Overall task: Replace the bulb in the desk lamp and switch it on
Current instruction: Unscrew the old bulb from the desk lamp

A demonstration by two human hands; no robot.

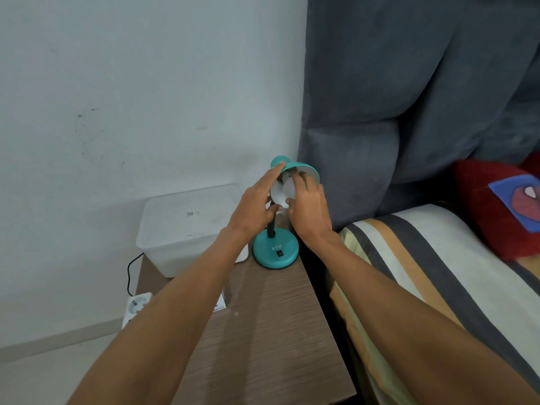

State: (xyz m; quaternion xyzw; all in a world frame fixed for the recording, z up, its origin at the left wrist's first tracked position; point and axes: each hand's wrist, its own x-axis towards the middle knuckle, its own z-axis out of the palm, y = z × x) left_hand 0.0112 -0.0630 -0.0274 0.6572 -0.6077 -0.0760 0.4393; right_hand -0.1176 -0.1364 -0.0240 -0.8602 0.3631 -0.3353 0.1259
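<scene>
**A:** Both your hands are up at the lamp head. Your left hand lies along the outside of the teal shade, fingers straight, fingertips touching its rear near the neck, steadying it rather than gripping, I'd say.

**B:** And your right hand is on the bulb. Fingers curl over the white globe from the right, thumb underneath, so you're grasping it.

**A:** Where the bulb sits matters. Its base goes up into the shade, its round end points down and toward you, with its long axis tilted along the shade's own axis.

**B:** So any turn has to go round that tilted line, not straight up and down. Your right hand is the nearer one, already wrapped round the globe.

**A:** I can't tell whether the thread is seated; your fingers hide the socket.

**B:** The lamp base stands on the wooden side table, its black switch facing you below both wrists. That comes later, by my reckoning.
</scene>
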